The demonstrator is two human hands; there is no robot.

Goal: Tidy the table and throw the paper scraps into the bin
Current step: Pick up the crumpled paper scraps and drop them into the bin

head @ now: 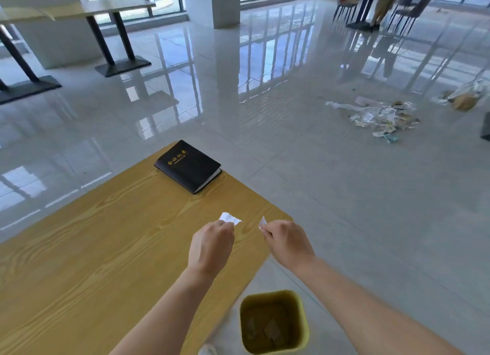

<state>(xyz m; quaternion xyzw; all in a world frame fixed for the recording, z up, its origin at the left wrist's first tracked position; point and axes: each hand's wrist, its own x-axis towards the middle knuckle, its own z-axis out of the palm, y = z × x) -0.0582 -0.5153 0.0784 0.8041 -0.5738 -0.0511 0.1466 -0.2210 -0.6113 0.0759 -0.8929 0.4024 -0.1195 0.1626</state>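
Hands (210, 244) pinch scraps (229, 218) at table (79, 262) edge.

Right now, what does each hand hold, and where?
Left hand pinches a paper scrap by its near edge; right hand pinches a smaller scrap by its lower end.

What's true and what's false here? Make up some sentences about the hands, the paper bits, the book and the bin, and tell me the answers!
1. The left hand pinches a small white paper scrap in its fingers. True.
2. The right hand holds nothing. False: it pinches a second white paper scrap.
3. The black notebook with gold lettering lies open. False: it lies closed at the far corner of the wooden table.
4. The yellow-green plastic bin stands on the floor beside the table. True.
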